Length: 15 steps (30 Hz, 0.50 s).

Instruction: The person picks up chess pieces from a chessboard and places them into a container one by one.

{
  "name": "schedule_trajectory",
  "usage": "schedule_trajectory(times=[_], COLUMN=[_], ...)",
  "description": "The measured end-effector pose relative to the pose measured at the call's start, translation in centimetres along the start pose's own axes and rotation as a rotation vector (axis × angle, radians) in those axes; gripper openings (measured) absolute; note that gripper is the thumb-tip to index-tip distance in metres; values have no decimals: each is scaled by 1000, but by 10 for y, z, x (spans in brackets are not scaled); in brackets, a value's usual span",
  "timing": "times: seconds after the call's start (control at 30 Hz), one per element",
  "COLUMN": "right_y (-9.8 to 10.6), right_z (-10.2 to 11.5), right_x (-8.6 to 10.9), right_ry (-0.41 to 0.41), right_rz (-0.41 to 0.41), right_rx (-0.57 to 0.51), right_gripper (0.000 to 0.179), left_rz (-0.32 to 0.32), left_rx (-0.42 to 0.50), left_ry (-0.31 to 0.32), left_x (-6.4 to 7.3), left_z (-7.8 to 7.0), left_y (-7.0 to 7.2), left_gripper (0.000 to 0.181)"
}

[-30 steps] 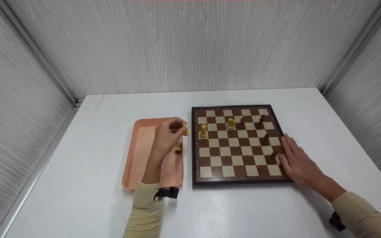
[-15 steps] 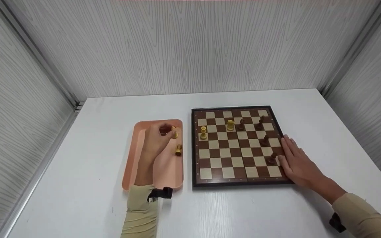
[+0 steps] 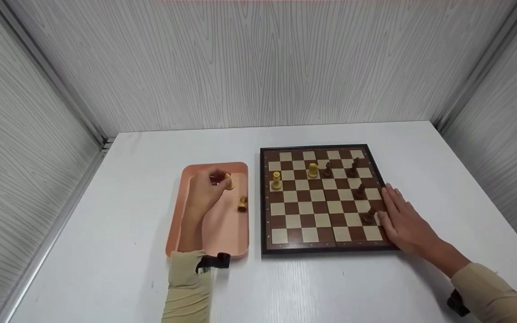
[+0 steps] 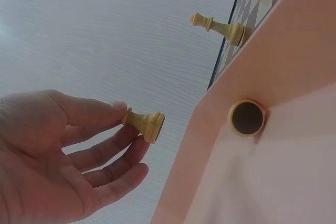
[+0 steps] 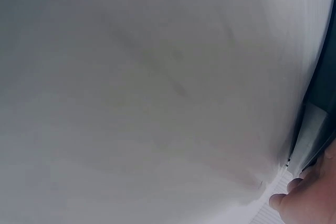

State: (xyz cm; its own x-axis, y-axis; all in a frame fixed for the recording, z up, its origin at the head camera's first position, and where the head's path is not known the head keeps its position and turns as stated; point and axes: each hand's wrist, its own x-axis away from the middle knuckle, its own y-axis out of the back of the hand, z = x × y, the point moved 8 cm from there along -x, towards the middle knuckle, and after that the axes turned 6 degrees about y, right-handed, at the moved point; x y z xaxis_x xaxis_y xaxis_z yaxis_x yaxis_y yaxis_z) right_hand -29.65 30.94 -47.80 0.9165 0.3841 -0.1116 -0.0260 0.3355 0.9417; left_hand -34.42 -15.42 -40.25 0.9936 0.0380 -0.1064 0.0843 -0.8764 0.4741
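My left hand (image 3: 204, 193) is over the pink tray (image 3: 175, 224) and pinches a pale yellow chess piece (image 4: 144, 123) between thumb and fingertips. The fingers hide the top of this piece, and its base points away from the palm. Another yellow chess piece (image 3: 242, 204) lies on its side in the tray, its dark base facing the left wrist camera. At the right edge of the chessboard (image 3: 305, 249) rests my right hand (image 3: 406, 222), fingers extended along the frame and thumb close to a dark chess piece (image 3: 369, 215).
On the board stand a tall yellow piece (image 3: 276, 180) near the left edge and a yellow knight (image 3: 313, 170) beside a dark piece (image 3: 328, 169). More dark pieces (image 3: 360, 192) stand toward the right. White table (image 3: 303, 287) surrounds board and tray; a patterned wall (image 3: 258, 63) rises behind.
My left hand has moved left, from the gap between tray and board to over the tray, still pinching the chess piece. The right hand has stayed at the board's edge.
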Motion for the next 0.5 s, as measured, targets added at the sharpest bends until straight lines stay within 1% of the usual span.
schedule_trajectory(times=[0.13,0.33,0.4,0.5], right_y=[-1,1,1,0], right_z=[0,1,1,1], right_x=[1,0,0,1], right_ry=[11,26,25,20], right_rz=[-9,-19,-18,-13], right_rx=[4,17,18,13], right_gripper=[69,69,69,69], left_rz=[-16,-57,-55,-42], left_rx=[-5,0,1,-2], left_ry=[-11,-76,-91,-94], left_x=[1,4,4,5], left_z=[1,-3,-5,-7], left_y=[5,13,14,12], left_gripper=[14,12,13,14])
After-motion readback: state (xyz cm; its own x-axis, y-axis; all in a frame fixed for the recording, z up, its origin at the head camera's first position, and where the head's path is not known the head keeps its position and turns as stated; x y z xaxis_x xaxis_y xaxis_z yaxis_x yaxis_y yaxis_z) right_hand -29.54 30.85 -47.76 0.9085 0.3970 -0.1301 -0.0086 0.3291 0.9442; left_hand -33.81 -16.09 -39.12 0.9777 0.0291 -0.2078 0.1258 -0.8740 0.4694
